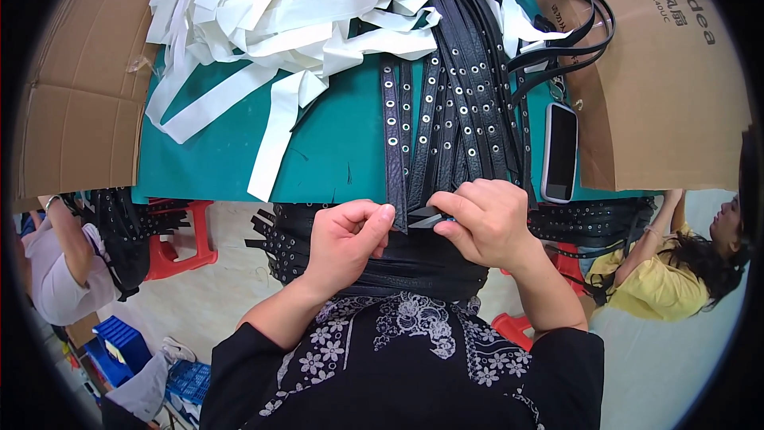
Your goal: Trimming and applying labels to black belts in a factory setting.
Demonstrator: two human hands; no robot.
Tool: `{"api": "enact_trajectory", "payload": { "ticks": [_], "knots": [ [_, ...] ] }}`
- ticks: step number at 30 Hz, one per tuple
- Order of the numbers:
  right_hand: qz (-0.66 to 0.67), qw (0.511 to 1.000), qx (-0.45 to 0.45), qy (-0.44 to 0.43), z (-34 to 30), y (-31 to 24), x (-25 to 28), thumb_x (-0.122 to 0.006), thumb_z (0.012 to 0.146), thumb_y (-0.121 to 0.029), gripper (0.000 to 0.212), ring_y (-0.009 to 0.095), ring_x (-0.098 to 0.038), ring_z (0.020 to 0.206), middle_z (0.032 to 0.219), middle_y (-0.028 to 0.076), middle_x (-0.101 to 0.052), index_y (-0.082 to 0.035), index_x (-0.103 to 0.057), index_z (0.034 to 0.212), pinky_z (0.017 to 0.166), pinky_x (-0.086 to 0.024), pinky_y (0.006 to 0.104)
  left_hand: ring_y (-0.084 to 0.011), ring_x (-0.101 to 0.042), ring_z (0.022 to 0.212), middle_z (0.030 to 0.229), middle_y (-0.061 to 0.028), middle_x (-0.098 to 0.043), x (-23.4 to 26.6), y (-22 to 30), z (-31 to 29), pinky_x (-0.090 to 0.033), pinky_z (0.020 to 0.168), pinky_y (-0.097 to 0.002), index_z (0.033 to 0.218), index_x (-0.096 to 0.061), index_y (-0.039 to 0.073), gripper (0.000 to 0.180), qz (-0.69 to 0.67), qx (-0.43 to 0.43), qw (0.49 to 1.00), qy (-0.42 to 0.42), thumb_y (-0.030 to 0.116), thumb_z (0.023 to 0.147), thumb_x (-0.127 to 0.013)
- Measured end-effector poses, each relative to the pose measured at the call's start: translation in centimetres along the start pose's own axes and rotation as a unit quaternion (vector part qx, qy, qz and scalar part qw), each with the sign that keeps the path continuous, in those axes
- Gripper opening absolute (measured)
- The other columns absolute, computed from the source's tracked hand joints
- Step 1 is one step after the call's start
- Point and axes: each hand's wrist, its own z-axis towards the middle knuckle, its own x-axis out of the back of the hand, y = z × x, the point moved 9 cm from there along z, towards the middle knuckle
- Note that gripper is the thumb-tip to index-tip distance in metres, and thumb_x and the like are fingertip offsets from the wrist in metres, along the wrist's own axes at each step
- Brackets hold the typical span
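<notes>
A black leather strap (392,135) with metal eyelets hangs its cut end over the table's near edge. My left hand (347,240) is closed, thumb against curled fingers, right beside the strap's end; anything pinched in it is too small or hidden to tell. My right hand (487,219) grips small snips (426,216), mostly hidden in the fingers. Their blades are apart and point left, close to the strap's end. Several more eyeleted straps (469,103) lie lengthwise on the table to the right of it. Black straps also lie piled across my lap (422,271).
A heap of white strips (278,0) covers the far left of the green table (215,167). Cardboard (79,127) stands at left, a cardboard box (660,87) at right. A phone (559,153) lies by the right edge. People (656,271) sit on both sides, near red stools (183,243).
</notes>
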Motion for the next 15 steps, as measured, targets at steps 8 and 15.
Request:
{"api": "enact_trajectory", "payload": {
  "ticks": [8,15],
  "knots": [
    [0.004,1.000,-0.001,0.003,0.16,-0.27,-0.45,-0.060,0.076,-0.032,0.022,0.016,-0.047,0.045,0.054,0.000,-0.045,-0.011,-0.061,0.080,0.042,-0.034,0.0288,-0.0067,-0.045,0.046,0.056,-0.0028,-0.052,-0.07,-0.18,-0.01,-0.035,0.044,-0.0202,0.067,-0.056,0.000,0.025,-0.005,-0.004,1.000,-0.003,0.012,0.089,-0.049],
    [-0.021,1.000,0.013,0.003,0.06,-0.40,-0.49,-0.060,0.074,-0.034,0.021,0.015,-0.046,0.045,0.054,-0.002,-0.044,-0.013,-0.062,0.079,0.043,-0.033,0.0279,-0.0065,-0.045,0.046,0.056,-0.0026,-0.052,-0.18,-0.24,-0.04,-0.035,0.044,-0.0199,0.068,-0.057,0.000,0.026,0.002,-0.006,1.000,-0.007,0.013,0.089,-0.050]
  ]
}}
